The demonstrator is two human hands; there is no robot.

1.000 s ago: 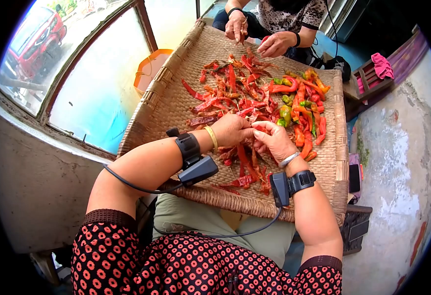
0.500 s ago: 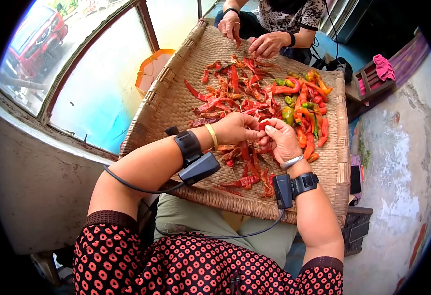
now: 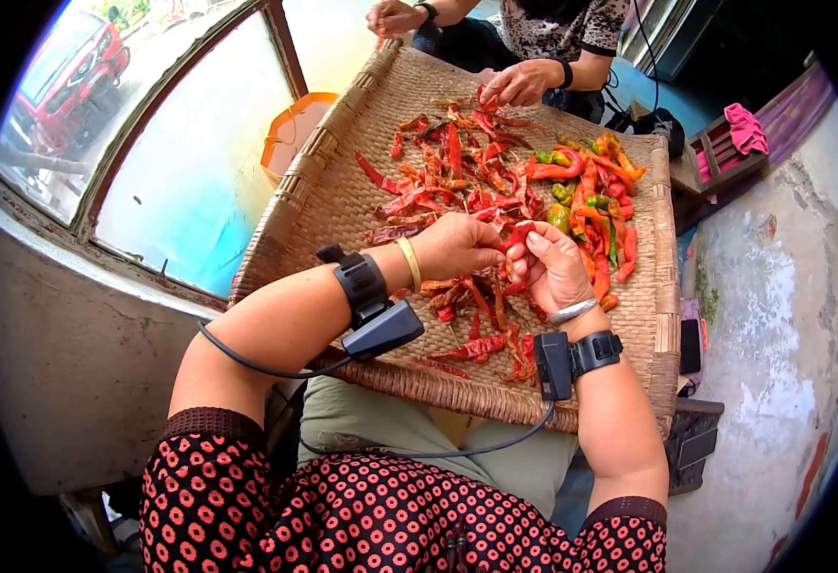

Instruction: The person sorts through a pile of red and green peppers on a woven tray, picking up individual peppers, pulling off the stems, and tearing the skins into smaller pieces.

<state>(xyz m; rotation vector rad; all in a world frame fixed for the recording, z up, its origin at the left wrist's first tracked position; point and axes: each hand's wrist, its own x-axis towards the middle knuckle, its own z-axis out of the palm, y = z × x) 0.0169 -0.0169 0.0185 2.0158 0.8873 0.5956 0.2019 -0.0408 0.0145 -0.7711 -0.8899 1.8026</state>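
A red chili pepper (image 3: 518, 235) is pinched between the fingertips of both my hands, above the middle of a woven tray (image 3: 333, 181). My left hand (image 3: 459, 250), with a yellow bangle, is closed at its left side. From the right, my right hand (image 3: 555, 263), with a silver bangle, grips it between thumb and fingers. Dried red chilies (image 3: 457, 172) lie spread beneath and beyond my hands, and a few more wrinkled ones (image 3: 476, 350) lie nearer to me. Fresher red, orange and green peppers (image 3: 586, 205) are heaped on the right side.
Across the tray, a co-worker's hand (image 3: 524, 83) touches the chilies, while the other hand (image 3: 397, 17) is past the tray's far left corner. An orange-rimmed container (image 3: 297, 129) stands left of the tray, beside the window. A wooden stool with pink cloth (image 3: 746, 131) is at the right.
The co-worker's one hand has moved from over the tray out past its far left corner. My hands stay together on the chili, the right one slightly raised and turned more upright.
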